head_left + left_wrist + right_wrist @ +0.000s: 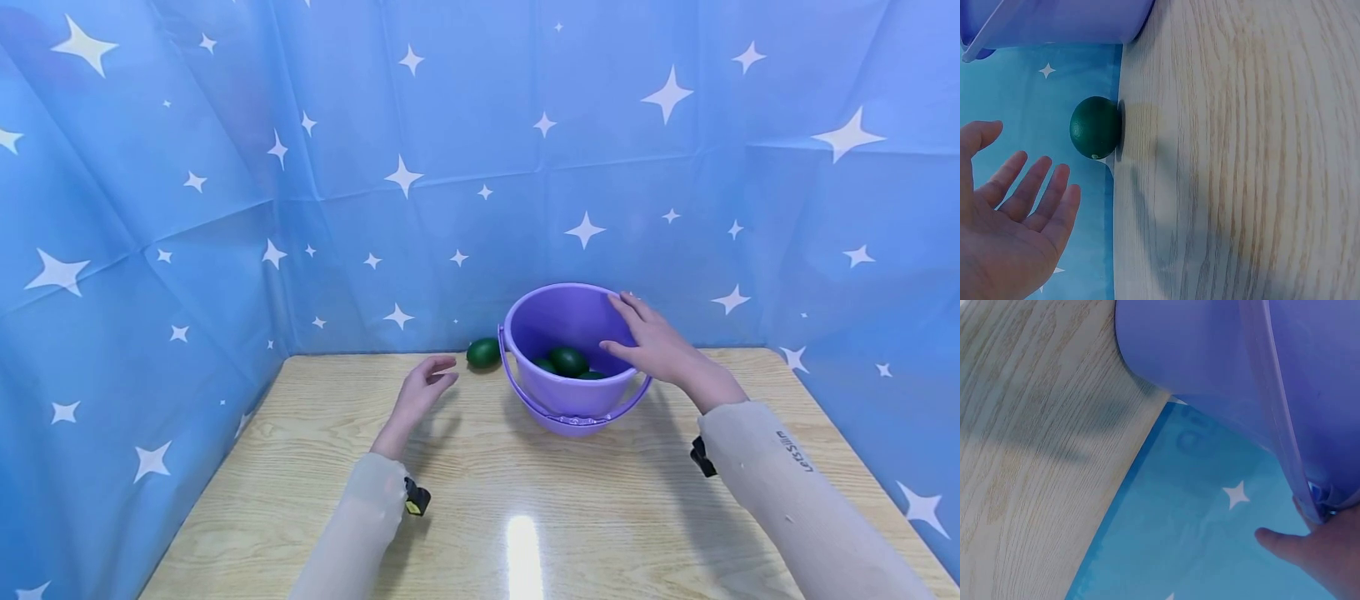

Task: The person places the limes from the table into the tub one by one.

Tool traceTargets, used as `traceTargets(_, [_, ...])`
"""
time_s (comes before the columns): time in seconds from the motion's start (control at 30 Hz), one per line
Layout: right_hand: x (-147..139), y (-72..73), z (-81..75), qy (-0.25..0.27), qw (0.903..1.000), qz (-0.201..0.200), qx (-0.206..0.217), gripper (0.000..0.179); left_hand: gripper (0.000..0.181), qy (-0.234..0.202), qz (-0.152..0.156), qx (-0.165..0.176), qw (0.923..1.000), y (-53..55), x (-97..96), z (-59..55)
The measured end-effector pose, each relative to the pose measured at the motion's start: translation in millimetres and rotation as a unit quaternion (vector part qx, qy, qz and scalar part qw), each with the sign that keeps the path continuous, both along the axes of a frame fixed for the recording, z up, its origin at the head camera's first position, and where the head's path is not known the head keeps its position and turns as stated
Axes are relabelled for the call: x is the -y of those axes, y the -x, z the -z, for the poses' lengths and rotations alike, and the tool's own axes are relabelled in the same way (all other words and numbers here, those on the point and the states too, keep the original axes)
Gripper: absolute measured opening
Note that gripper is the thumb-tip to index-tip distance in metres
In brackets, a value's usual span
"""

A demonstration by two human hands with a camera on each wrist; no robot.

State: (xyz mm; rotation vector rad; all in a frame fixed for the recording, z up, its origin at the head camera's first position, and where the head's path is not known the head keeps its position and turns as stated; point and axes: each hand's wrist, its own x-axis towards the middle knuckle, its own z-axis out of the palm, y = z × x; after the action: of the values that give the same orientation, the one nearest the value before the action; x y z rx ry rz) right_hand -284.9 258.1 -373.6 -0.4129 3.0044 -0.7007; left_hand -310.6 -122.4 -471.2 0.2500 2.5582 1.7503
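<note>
A purple bucket [573,396] stands upright near the back of the table, its handle hanging down at the front. Inside it lie several smooth, dark green, egg-shaped fruits [568,361]. One more dark green fruit [1095,127] sits on the table just left of the bucket. My left hand [422,398] is close to that fruit, fingers loosely bent and apart from it, palm bare in the left wrist view. At the bucket's right rim is my right hand [660,346], fingers extended and thumb spread. Whether it touches the rim, I cannot tell.
The light wooden table [360,433] ends at the back against a blue curtain [480,217] with white stars. This curtain also rises along the left and right sides. A bright light reflection [523,554] lies on the table's front part.
</note>
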Motion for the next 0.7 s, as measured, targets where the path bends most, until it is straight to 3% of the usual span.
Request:
traceTargets(0.2, [0, 0.4, 0.4, 0.001, 1.0000, 0.000, -0.001, 0.085, 0.043, 0.010, 0.002, -0.012, 0.9999, 2.1, -3.0, -0.2])
traceTargets(0.7, [-1, 0.5, 0.2, -0.002, 1.0000, 0.001, 0.003, 0.086, 0.052, 0.060, 0.010, -0.020, 0.9979, 27.2, -11.4, 9.4])
